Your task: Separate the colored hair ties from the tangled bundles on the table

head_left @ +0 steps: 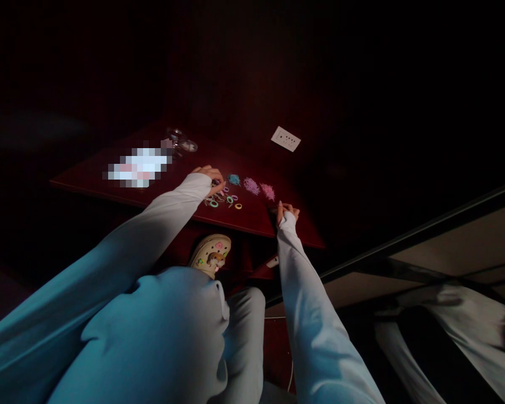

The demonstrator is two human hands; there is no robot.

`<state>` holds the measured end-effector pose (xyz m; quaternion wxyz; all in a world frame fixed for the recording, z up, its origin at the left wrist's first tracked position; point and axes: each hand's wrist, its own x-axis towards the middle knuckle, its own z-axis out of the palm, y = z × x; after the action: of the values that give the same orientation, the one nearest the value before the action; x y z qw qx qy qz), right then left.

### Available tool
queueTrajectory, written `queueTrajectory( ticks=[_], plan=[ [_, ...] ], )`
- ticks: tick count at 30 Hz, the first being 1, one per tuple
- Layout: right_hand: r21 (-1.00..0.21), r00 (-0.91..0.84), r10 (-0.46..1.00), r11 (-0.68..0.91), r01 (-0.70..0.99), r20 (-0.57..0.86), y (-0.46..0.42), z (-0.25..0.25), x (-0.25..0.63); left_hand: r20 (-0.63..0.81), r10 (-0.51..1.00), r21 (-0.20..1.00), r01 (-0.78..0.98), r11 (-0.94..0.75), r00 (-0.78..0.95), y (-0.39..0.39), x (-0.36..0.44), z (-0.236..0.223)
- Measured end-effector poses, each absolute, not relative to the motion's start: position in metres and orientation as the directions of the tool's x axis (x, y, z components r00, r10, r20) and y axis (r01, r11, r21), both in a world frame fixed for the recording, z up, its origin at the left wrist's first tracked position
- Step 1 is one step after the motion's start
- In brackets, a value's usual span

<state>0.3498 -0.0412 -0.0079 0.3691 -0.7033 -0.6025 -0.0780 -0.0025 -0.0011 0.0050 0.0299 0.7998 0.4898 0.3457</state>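
Note:
My left hand (210, 175) reaches down over a loose heap of small coloured rings (214, 203), its fingers curled and close together, the tips among the rings. What it pinches, if anything, is hidden. Along the dark red tabletop (172, 207) lie three little piles of thin strands: teal (234, 179), purple (251, 186) and pink (267, 192). Just below the pink pile, near the table's front edge, is my right hand (288, 213). Its fingers are bent inward beside a small dark object (273, 211), too dim to name; whether they grip it is unclear.
A bright pixelated patch (138, 167) lies on the table's left, with a clear, shiny item (182, 143) behind it. A white socket plate (286, 138) is on the dark surface beyond. Below the table edge shows a beige clog (212, 252) with charms.

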Motion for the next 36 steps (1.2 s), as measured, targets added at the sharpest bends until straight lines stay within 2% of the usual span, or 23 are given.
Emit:
queueTrajectory(
  ticks=[3, 6, 8, 13, 20, 28, 36],
  plan=[
    [-0.402, 0.244, 0.799, -0.003, 0.916, 0.549, -0.047, -0.003, 0.344, 0.533, 0.805, 0.394, 0.766, -0.508, 0.260, -0.001, -0.004, 0.005],
    [-0.296, 0.066, 0.846, 0.111, 0.949, 0.529, -0.056, 0.005, 0.332, 0.538, 0.807, 0.400, 0.769, -0.499, 0.244, -0.002, -0.004, 0.007],
    [-0.266, -0.030, 0.866, 0.186, 0.946, 0.499, -0.062, 0.009, 0.321, 0.539, 0.811, 0.404, 0.775, -0.486, 0.228, -0.004, -0.003, 0.008],
    [-0.301, -0.136, 0.881, 0.295, 0.907, 0.454, -0.065, 0.012, 0.286, 0.568, 0.811, 0.419, 0.799, -0.432, 0.141, -0.009, 0.002, 0.011],
    [-0.334, -0.223, 0.873, 0.385, 0.861, 0.433, -0.066, 0.013, 0.233, 0.569, 0.806, 0.399, 0.802, -0.444, 0.163, -0.011, 0.002, 0.012],
    [-0.340, -0.251, 0.896, 0.381, 0.860, 0.367, -0.063, 0.012, 0.193, 0.542, 0.813, 0.389, 0.794, -0.467, 0.214, -0.011, -0.001, 0.014],
    [-0.378, -0.265, 0.889, 0.406, 0.832, 0.373, -0.056, 0.013, 0.187, 0.521, 0.822, 0.402, 0.784, -0.472, 0.228, -0.010, -0.001, 0.016]
  ],
)
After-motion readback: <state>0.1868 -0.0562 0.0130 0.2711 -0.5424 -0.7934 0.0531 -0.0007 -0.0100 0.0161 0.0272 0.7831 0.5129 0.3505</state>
